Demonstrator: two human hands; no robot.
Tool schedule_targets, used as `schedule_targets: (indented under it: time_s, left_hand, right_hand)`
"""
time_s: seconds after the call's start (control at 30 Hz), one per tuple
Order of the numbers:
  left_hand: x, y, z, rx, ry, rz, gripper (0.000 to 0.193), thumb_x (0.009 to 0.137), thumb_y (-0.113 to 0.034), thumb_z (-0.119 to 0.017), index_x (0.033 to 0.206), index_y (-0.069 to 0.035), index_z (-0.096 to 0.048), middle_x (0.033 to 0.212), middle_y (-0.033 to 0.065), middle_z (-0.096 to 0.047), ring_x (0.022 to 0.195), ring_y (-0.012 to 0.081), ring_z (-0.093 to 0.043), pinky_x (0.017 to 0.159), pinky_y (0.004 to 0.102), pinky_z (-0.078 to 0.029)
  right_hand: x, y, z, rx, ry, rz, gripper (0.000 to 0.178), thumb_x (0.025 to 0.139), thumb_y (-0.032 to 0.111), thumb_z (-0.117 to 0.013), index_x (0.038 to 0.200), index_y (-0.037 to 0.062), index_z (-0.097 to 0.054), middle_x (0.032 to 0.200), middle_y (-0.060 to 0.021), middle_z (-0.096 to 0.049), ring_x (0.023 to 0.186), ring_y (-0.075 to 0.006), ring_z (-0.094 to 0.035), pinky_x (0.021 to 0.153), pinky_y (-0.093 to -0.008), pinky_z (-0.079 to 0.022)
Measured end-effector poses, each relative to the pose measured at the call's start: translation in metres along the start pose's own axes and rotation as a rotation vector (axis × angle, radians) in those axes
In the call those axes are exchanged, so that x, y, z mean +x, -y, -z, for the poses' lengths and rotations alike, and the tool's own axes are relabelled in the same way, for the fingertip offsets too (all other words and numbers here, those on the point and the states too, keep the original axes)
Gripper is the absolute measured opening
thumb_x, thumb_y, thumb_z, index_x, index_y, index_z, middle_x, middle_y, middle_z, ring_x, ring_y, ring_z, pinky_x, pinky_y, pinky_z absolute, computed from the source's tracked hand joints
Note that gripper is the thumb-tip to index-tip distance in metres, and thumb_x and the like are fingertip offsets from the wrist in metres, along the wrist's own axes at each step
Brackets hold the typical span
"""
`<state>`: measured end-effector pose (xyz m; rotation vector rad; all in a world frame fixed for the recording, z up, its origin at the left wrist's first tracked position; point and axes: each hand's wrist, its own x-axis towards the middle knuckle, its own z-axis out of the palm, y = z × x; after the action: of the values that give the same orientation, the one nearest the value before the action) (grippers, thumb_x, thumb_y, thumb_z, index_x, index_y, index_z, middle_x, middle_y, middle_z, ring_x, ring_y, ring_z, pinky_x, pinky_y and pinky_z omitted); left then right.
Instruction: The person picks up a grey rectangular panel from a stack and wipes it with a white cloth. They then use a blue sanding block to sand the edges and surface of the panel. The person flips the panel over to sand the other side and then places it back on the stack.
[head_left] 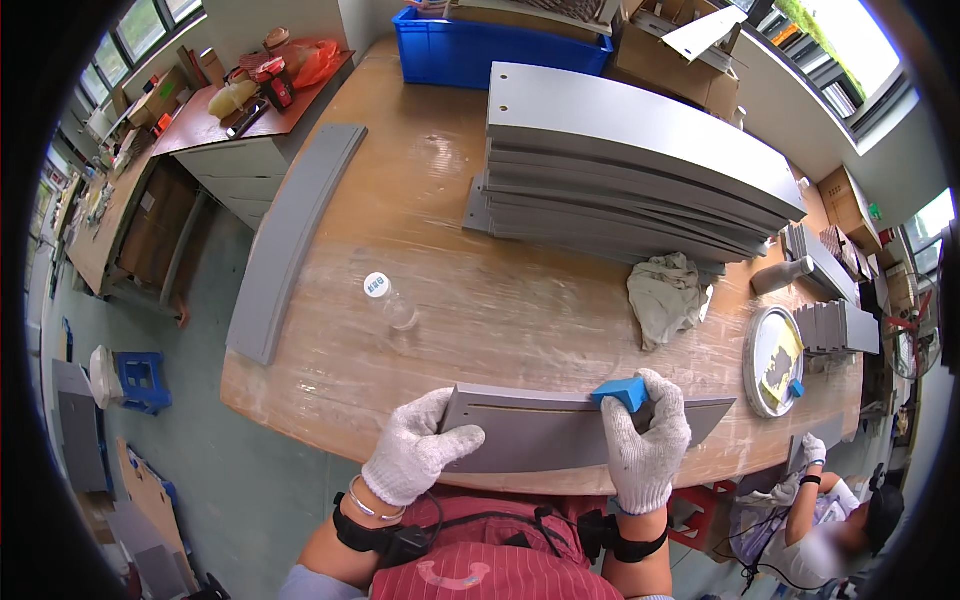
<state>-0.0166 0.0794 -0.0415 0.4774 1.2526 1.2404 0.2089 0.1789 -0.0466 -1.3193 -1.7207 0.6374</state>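
A wood-coloured desk point(530, 310), covered in clear film, filled the middle of the scene. On its far right part lay a tall stack of grey boards point(620, 170), the top one paler, with two holes at its left end. A co-worker point(800, 530) in a dark cap was at the near right, beyond the right hand. A blue tub point(500, 55) stood at the far edge, left of a cardboard box point(670, 75). A loose board point(297, 240) lay along the left edge of the desk.

At the near edge, the work board point(545, 435) was held tilted, its grooved face toward the person; whether it touched the desk could not be told. To the right were a round white lid point(767, 338) with a yellow sheet on it, and a crumpled pale rag point(665, 300) just beside the stack.

Both hands wore white gloves. The left hand point(415, 445) was closed around the board's left end, thumb on the near face. The right hand point(647, 448) was partly curled, pinching a blue block point(620, 392) against the board's upper edge.

A grey bottle point(782, 275) lay right of the rag; a clear bottle point(392, 303) was near the loose board
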Motion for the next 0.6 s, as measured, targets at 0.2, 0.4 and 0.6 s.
schedule_targets:
  time_s: [0.2, 0.4, 0.6]
  left_hand:
    - [0.009, 0.008, 0.003, 0.069, -0.056, -0.019, 0.041, 0.086, -0.003, -0.074, 0.125, 0.005, -0.064, 0.111, 0.0101, -0.073, 0.097, 0.0153, -0.067, 0.087, 0.0295, -0.054]
    - [0.012, 0.020, 0.009, 0.060, -0.145, -0.129, 0.046, 0.079, -0.010, -0.083, 0.119, 0.005, -0.065, 0.109, 0.0107, -0.073, 0.095, 0.0178, -0.068, 0.087, 0.0311, -0.054]
    - [0.023, 0.025, 0.014, 0.073, -0.178, -0.150, 0.047, 0.078, -0.010, -0.081, 0.120, 0.005, -0.064, 0.109, 0.0103, -0.073, 0.097, 0.0186, -0.068, 0.090, 0.0313, -0.053]
  right_hand:
    - [0.005, 0.029, -0.016, 0.100, 0.131, 0.185, 0.046, 0.077, 0.003, -0.085, 0.117, -0.0003, -0.064, 0.091, -0.0111, -0.073, 0.070, -0.0127, -0.068, 0.060, -0.0251, -0.054]
    - [0.006, -0.017, 0.001, 0.007, 0.009, 0.064, 0.041, 0.076, 0.012, -0.085, 0.112, 0.0014, -0.068, 0.088, -0.0123, -0.072, 0.069, -0.0238, -0.069, 0.065, -0.0328, -0.056]
    - [0.011, -0.122, 0.074, -0.324, -0.294, -0.136, 0.039, 0.079, 0.009, -0.083, 0.112, -0.0024, -0.066, 0.091, -0.0158, -0.071, 0.075, -0.0266, -0.069, 0.071, -0.0360, -0.056]
